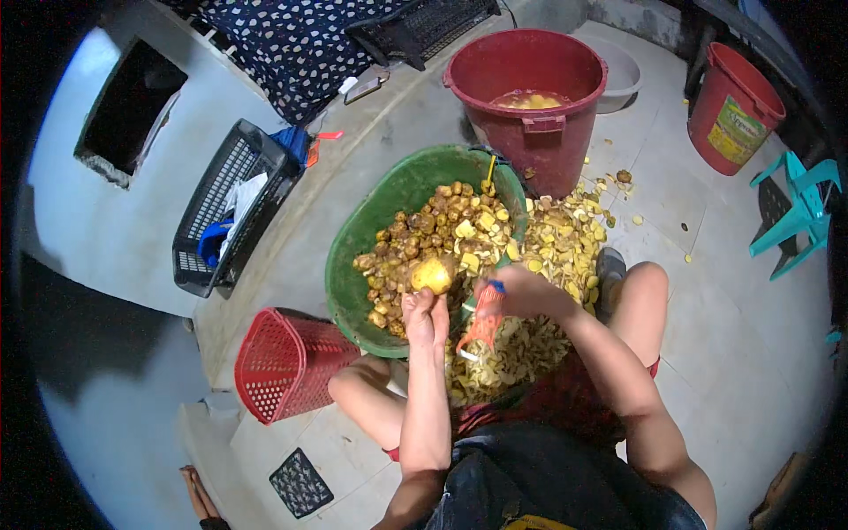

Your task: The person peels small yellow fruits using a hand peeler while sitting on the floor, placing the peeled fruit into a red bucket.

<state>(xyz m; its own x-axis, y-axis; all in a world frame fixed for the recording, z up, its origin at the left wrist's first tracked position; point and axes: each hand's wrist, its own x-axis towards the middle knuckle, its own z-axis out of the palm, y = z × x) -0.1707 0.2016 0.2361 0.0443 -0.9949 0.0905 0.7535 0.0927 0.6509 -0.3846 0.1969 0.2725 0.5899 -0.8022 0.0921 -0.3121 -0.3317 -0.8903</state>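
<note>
Centrally, potato (430,276): mostly yellow, over the near part of the green tub (352,243).
Left hand (426,320): fingertips and thumb pinching the potato from its near side.
Right hand (523,293): blurred, just right of the potato; finger state cannot be told; orange-red object (484,325) beside it.
Peelings (565,243): heaped right of the tub.
Red bucket (549,157): far right of the tub.

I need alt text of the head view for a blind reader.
The left hand holds a partly peeled potato above a green tub of potatoes; the right hand has something orange. Peelings are heaped beside the tub.
</note>
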